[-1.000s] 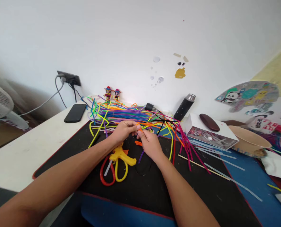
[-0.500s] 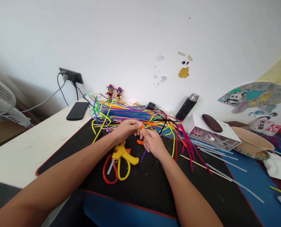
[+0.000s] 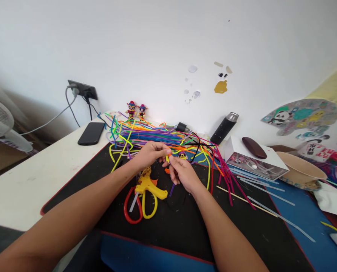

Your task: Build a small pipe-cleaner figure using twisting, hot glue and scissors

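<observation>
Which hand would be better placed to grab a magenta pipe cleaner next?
Probably the right hand: the magenta pipe cleaners lie on its side, while the left hand is farther off. Both hands are holding a small orange-and-yellow piece, so the right would first need to let go.

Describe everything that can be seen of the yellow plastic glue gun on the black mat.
The yellow plastic glue gun lies on its side on the black, red-edged mat, partly over red and yellow handle loops. An orange trigger shows beside the grip, which points right. A whitish, translucent glue stick protrudes from the rear, toward the viewer. Its front looks brownish; the tip is unclear. Neither the left hand nor the right hand holds it.
</observation>
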`<act>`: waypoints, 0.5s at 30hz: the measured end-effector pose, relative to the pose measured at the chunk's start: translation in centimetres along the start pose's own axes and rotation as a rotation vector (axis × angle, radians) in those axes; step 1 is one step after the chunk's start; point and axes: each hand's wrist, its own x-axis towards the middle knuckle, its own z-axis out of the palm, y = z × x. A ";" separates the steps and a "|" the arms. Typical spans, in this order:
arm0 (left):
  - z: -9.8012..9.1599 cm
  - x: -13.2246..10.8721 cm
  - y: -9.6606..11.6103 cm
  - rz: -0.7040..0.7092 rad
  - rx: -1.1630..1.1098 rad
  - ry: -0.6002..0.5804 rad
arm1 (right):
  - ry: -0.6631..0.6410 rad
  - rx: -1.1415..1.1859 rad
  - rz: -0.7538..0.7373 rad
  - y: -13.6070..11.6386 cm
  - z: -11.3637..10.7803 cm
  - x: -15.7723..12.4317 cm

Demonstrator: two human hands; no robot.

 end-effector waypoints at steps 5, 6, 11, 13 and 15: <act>0.2 0.0 0.6 -0.014 0.061 0.109 | 0.070 -0.104 -0.072 0.1 0.0 0.2; 0.2 -0.1 0.6 -0.017 0.064 0.116 | 0.081 -0.133 -0.094 0.1 0.0 0.2; 0.4 -0.1 0.4 -0.045 0.042 0.113 | 0.164 -0.238 -0.164 0.2 0.1 0.0; 0.5 -0.2 0.2 -0.065 0.006 0.102 | 0.195 -0.289 -0.186 0.4 0.1 -0.1; 0.7 -0.2 0.1 -0.085 -0.056 0.092 | 0.207 -0.320 -0.198 0.4 0.2 -0.1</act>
